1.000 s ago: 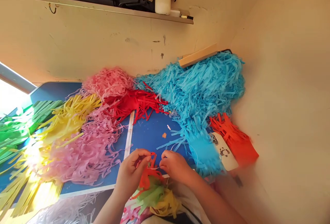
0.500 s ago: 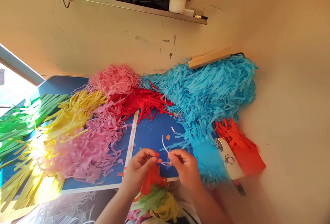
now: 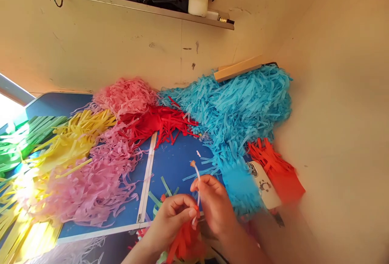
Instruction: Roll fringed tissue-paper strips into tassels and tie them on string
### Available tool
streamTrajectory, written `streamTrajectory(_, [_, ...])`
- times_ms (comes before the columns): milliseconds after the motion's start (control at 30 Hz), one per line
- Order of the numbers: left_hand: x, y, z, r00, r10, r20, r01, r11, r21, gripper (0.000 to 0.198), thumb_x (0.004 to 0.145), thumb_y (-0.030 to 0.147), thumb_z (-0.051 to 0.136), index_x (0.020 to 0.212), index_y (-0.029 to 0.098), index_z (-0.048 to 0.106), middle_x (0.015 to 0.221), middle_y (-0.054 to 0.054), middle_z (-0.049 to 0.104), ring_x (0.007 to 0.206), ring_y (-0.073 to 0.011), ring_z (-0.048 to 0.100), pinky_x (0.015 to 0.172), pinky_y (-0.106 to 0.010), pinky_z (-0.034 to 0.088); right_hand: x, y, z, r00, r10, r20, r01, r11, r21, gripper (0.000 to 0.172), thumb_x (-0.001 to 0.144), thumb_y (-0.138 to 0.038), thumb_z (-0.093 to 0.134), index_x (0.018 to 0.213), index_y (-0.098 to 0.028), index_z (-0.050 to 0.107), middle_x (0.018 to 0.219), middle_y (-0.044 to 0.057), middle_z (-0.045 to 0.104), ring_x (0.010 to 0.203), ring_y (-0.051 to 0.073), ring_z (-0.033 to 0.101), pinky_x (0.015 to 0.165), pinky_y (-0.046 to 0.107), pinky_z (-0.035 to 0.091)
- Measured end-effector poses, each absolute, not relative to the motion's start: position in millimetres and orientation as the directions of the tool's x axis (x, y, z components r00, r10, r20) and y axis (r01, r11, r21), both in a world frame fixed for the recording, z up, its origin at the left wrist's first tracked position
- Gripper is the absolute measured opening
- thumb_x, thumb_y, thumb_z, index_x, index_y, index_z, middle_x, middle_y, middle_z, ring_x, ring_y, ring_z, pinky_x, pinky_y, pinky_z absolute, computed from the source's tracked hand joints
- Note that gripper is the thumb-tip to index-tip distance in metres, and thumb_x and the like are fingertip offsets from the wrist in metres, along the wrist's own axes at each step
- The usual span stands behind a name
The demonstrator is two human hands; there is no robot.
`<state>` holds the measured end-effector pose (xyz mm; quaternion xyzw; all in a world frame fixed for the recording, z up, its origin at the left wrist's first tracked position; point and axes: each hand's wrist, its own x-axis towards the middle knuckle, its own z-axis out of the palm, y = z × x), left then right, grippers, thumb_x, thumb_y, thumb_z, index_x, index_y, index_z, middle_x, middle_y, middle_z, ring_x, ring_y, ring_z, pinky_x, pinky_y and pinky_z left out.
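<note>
My left hand (image 3: 173,221) is closed, pinching the top of an orange-red tissue paper tassel (image 3: 184,243) that hangs below it over the table's front edge. Between the fingers of my right hand (image 3: 217,207) is a thin white cord (image 3: 197,170). One end of it curves up above that hand; the lower part runs down beside my left fingertips and the tassel top. Whether the cord passes through the tassel's loop, I cannot tell. Green strips (image 3: 156,203) show behind my left hand.
Fringed paper covers much of the blue table (image 3: 170,158): a large light blue heap (image 3: 252,97), pink (image 3: 127,95), red (image 3: 161,122), lilac (image 3: 94,187), yellow (image 3: 73,138) and green (image 3: 39,130) piles. A phone (image 3: 265,185) lies beside orange-red fringe (image 3: 281,174). Above is a wall shelf (image 3: 121,2).
My hands have come closer together and turned, the left one moving right and down. The cord now runs down to the left fingertips. The whole view has shifted slightly.
</note>
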<state>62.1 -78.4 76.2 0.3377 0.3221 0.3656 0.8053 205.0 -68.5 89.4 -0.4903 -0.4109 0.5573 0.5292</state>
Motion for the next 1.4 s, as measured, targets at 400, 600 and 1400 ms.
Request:
streamTrajectory(400, [55, -65, 72, 0.337, 0.813, -0.475, -0.529, 0.581, 0.619, 0.032, 0.065, 0.032, 0.088, 0.083, 0.016, 0.068, 0.069, 0.0, 0.068, 0.058, -0.0111, 0.064, 0.058, -0.021, 0.054, 217, -87, 93, -0.034, 0.999, -0.003, 0.191, 0.003, -0.982, 0.019, 0.089, -0.028, 0.061, 0.073, -0.02, 0.069, 0.069, -0.001, 0.058, 0.063, 0.012, 0.051, 0.059, 0.023, 0.042])
streamTrajectory(600, [56, -65, 71, 0.341, 0.803, -0.488, -0.555, 0.591, 0.585, 0.032, 0.065, 0.03, 0.088, 0.083, 0.016, 0.066, 0.068, 0.0, 0.068, 0.057, -0.0098, 0.064, 0.058, -0.02, 0.055, 215, -85, 90, -0.074, 0.996, -0.048, 0.256, -0.028, -0.966, 0.016, 0.085, -0.022, 0.06, 0.071, -0.02, 0.069, 0.069, -0.001, 0.061, 0.062, 0.011, 0.054, 0.057, 0.021, 0.042])
streamTrajectory(1400, [54, -69, 72, 0.228, 0.934, -0.275, -0.173, 0.317, 0.932, 0.022, 0.075, 0.036, 0.077, 0.08, 0.016, 0.067, 0.073, 0.0, 0.065, 0.065, -0.01, 0.06, 0.061, -0.019, 0.049, 222, -79, 77, -0.103, 0.967, -0.233, 0.117, -0.221, -0.968, 0.013, 0.08, -0.03, 0.067, 0.088, -0.019, 0.067, 0.066, -0.004, 0.056, 0.06, 0.011, 0.05, 0.057, 0.022, 0.038])
